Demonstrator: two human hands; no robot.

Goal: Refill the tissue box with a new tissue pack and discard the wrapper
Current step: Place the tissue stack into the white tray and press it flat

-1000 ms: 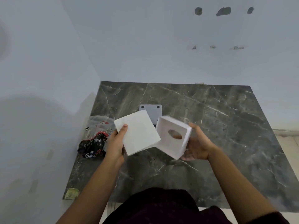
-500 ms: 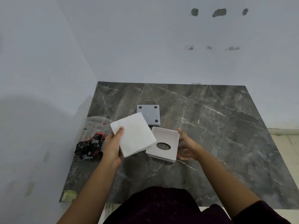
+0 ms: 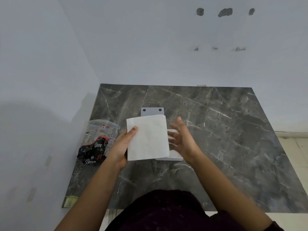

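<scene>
My left hand [image 3: 119, 147] grips a white stack of tissues [image 3: 147, 137] by its left edge, thumb on top, and holds it above the table. Under and to the right of the stack lies the white tissue box shell [image 3: 171, 158], mostly hidden by the stack. My right hand [image 3: 182, 140] hovers beside the stack's right edge with fingers spread and holds nothing. The grey base plate [image 3: 152, 111] of the box lies just behind the stack. The emptied plastic wrapper [image 3: 95, 142], clear and black with "Dove" print, lies crumpled at the left.
The dark marble table [image 3: 225, 139] stands in a corner, with white walls at the left and behind. A small greenish sticker [image 3: 70, 201] sits at the table's front left corner. Pale floor shows at the right.
My right hand set the box shell down on the table, let go and rose beside the tissues. My left hand moved the tissue stack to the right, over the shell.
</scene>
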